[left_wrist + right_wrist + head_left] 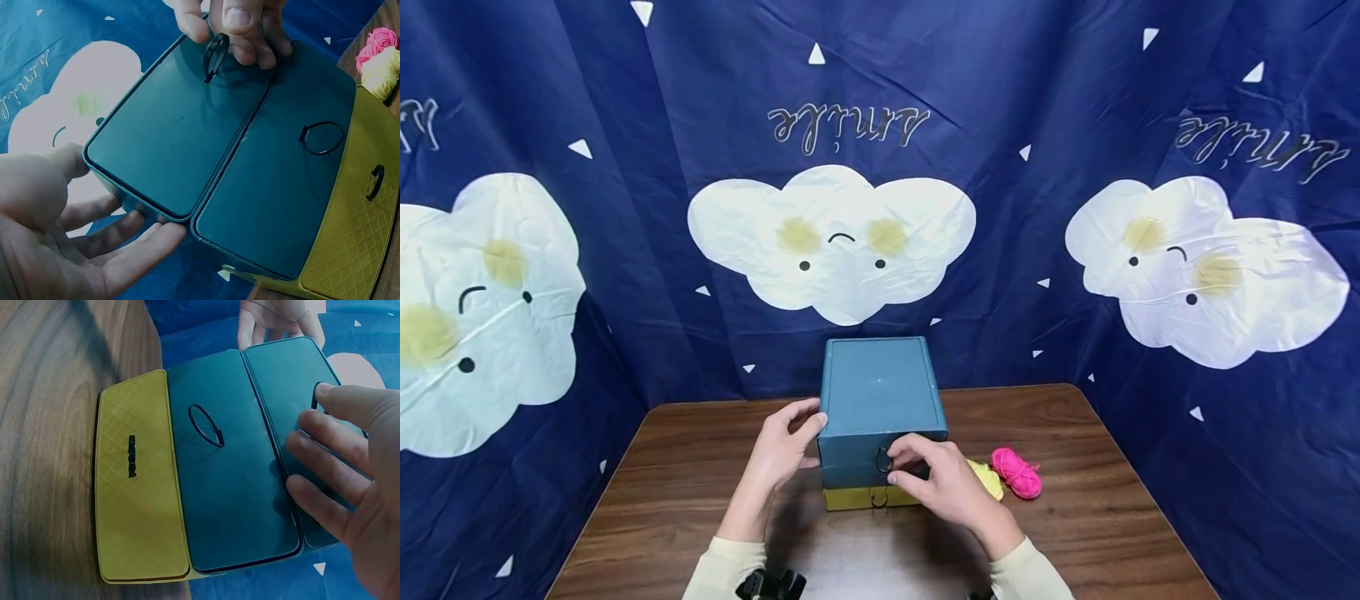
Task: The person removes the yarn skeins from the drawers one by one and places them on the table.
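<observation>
Drawer box: we see a small teal drawer box (880,400) standing on the wooden table (700,475), near the table's far edge and about midway across it; every place below is given from this box.
Drawers: the front shows two teal drawers above a yellow bottom drawer (857,498). From the head view all three look pushed in.
Ring pulls: each drawer carries a black ring pull. The top drawer's ring (215,55) is lifted away from its face, the middle one (322,138) lies flat, the yellow drawer's pull (375,182) hangs down.
Left hand: our left hand (784,454) rests against the box's left front corner, fingers (140,247) fairly straight and pressed along the side wall, the thumb toward the top edge. It grips nothing; it only steadies the box.
Right hand: our right hand (936,483) is in front of the box, covering the right part of the teal drawers. Its thumb and forefinger pinch the top ring.
In the way: the right hand hides most of the middle drawer's front in the head view.
Yarn: a yellow yarn ball (987,477) lies just right of the box, partly behind the right hand, and a pink yarn ball (1017,472) touches it on the far side from the box.
Backdrop: behind the box hangs a navy curtain (625,208) printed with white clouds.
</observation>
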{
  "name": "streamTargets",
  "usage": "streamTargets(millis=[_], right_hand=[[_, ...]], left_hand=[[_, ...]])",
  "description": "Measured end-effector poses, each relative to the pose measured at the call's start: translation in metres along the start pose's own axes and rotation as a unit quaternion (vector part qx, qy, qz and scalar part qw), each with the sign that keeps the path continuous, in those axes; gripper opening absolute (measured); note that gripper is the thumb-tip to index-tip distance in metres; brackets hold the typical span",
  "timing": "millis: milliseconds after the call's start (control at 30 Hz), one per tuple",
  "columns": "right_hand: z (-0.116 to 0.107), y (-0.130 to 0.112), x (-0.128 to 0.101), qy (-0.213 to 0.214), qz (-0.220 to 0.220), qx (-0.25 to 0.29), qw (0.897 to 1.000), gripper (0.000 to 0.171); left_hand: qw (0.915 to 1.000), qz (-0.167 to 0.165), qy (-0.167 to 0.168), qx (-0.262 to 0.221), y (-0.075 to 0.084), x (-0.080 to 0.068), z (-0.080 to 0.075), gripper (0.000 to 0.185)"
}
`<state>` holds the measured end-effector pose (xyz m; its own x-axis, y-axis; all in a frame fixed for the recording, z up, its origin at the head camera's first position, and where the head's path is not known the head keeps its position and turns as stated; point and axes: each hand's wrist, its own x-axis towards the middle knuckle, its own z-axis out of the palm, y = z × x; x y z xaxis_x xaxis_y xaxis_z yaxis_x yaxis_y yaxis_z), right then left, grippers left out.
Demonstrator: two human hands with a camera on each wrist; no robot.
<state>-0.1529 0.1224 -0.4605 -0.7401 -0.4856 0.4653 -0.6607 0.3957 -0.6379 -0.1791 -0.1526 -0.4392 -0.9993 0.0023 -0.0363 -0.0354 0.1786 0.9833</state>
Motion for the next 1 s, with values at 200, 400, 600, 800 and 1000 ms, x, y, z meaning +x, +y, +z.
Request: streamTargets(millis=[200,400,600,800,1000], right_hand=[[0.0,0.002,-0.004,-0.004,0.015,0.022,1.0,0.019],[-0.002,0.008,-0.01,-0.004,0.018,0.018,1.0,0.012],[-0.003,0.013,-0.016,-0.025,0.034,0.002,0.999,0.012],[0.001,0.017,-0.021,-0.04,0.045,-0.027,0.998,0.014],[0.007,0.023,-0.023,-0.052,0.042,-0.049,0.997,0.016]], left_hand=[[1.0,0.002,0.0,-0.004,0.001,0.0,0.0,0.046],[1.0,-0.004,0.0,-0.006,0.001,-0.001,0.0,0.046],[0.9999,-0.007,-0.002,-0.008,0.001,0.0,-0.001,0.045],[0.9999,-0.007,-0.007,-0.01,0.0,0.001,-0.001,0.046],[0.9999,-0.005,-0.006,-0.007,0.001,0.001,-0.001,0.046]])
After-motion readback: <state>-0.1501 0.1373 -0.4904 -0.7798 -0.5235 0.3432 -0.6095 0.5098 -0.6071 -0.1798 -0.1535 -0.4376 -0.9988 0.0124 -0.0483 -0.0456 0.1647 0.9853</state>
